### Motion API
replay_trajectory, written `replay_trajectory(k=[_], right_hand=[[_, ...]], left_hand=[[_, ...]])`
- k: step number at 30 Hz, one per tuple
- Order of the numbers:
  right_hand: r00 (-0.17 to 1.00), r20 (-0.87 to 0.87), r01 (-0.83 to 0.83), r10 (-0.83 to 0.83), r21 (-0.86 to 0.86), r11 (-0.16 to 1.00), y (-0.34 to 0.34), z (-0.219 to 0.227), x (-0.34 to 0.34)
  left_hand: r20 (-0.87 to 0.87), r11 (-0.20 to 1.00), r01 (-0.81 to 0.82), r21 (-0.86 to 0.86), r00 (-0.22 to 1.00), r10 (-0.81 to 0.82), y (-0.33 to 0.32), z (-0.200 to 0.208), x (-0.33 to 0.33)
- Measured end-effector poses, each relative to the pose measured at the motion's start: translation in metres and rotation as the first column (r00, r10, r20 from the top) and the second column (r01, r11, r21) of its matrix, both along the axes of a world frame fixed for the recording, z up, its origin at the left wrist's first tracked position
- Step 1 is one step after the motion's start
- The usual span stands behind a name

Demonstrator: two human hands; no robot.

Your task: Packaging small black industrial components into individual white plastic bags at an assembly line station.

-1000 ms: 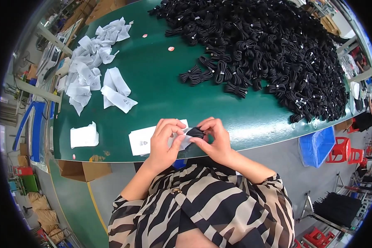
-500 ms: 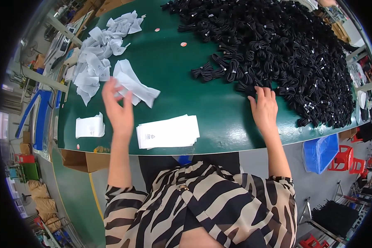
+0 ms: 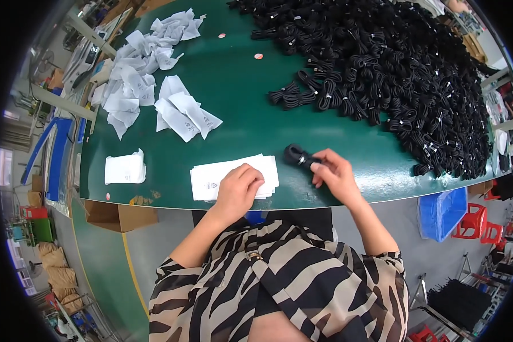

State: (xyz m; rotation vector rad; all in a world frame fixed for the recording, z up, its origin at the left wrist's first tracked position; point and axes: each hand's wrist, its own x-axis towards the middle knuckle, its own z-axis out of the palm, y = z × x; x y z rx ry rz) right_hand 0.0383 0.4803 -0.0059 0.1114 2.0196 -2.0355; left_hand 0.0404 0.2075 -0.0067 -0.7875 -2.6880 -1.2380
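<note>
My right hand [image 3: 336, 175] grips a bundled black cable [image 3: 298, 155] by one end, just right of a stack of flat white bags [image 3: 208, 178] near the table's front edge. Over the right part of that stack lies my left hand [image 3: 239, 187], its fingers curled together; whatever is between them is hidden. Beyond the stack, a few white packets [image 3: 182, 117] overlap on the green table [image 3: 239, 102]. A large heap of bundled black cables [image 3: 376, 74] spreads across the far right, with a few bundles at its near left edge.
More white packets [image 3: 134, 85] are piled along the left side. A compact white bundle [image 3: 125, 169] sits near the front left corner. Under the table edge stands an open cardboard box [image 3: 119, 215]; a blue bin [image 3: 443, 212] and red stools [image 3: 471, 219] are at right.
My right hand has lifted a cable bundle from the heap and brought it left and nearer. My left hand has moved from the white packets to the bag stack, leaving another packet there.
</note>
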Motion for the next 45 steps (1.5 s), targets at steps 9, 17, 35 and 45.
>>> replay_trajectory(k=[9,17,35,45], right_hand=[[0.97,0.128,-0.211,0.205,0.035,0.977,-0.024,0.005,0.021],[0.987,0.13,-0.094,0.09,0.021,0.995,-0.023,0.001,0.016],[0.896,0.37,-0.161,0.244,-0.241,0.957,-0.028,0.009,0.014],[0.807,-0.502,-0.134,0.31,0.355,0.925,-0.039,0.01,0.028]], left_hand=[[0.231,0.97,-0.145,0.196,0.968,0.098,0.002,-0.002,0.005],[-0.227,0.995,0.023,-0.096,0.973,-0.044,0.005,-0.003,0.006],[-0.136,0.985,0.134,0.106,0.984,-0.119,0.009,0.019,0.005],[-0.049,0.974,0.028,0.225,0.999,-0.017,0.005,0.023,0.003]])
